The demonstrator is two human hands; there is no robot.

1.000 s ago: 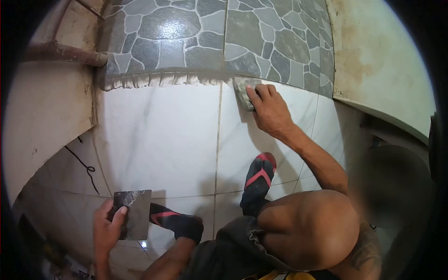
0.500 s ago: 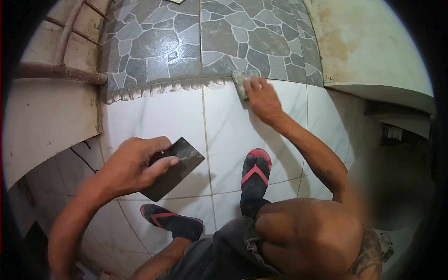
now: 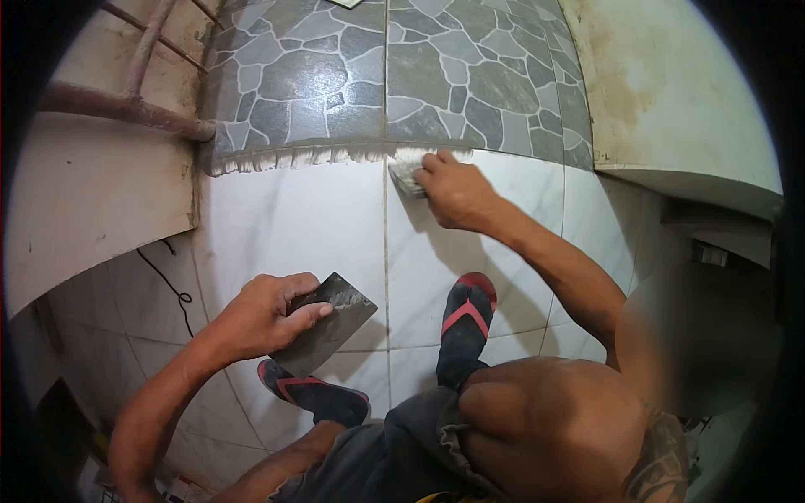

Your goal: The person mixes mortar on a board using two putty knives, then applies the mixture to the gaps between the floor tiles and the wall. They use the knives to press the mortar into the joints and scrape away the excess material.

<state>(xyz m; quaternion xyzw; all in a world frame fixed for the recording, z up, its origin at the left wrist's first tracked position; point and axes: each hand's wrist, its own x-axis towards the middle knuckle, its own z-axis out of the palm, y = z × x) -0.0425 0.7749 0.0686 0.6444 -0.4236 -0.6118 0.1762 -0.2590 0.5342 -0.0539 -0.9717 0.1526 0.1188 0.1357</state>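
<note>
A dark flat plate (image 3: 335, 323) with grey paste near its upper edge is gripped between the thumb and fingers of my left hand (image 3: 272, 317), above the white floor tiles (image 3: 293, 222). My right hand (image 3: 457, 191) pinches a small paste-smeared scraper (image 3: 407, 173), held against the white tile just below the edge of the grey stone-pattern tiles (image 3: 310, 75). Along that edge runs a ragged band of wet grey paste (image 3: 293, 157), reaching from the left wall to a little right of the scraper.
Reddish-brown metal rails (image 3: 126, 109) stand at the upper left. A black cord (image 3: 172, 287) lies on the floor at the left. Pale walls (image 3: 679, 84) rise on both sides. My feet in red-strapped sandals (image 3: 466, 314) are on the white tiles.
My right hand and the scraper have moved left along the seam, and the paste band now extends farther right. My left hand with the plate is slightly lower in view. The view has shifted a little.
</note>
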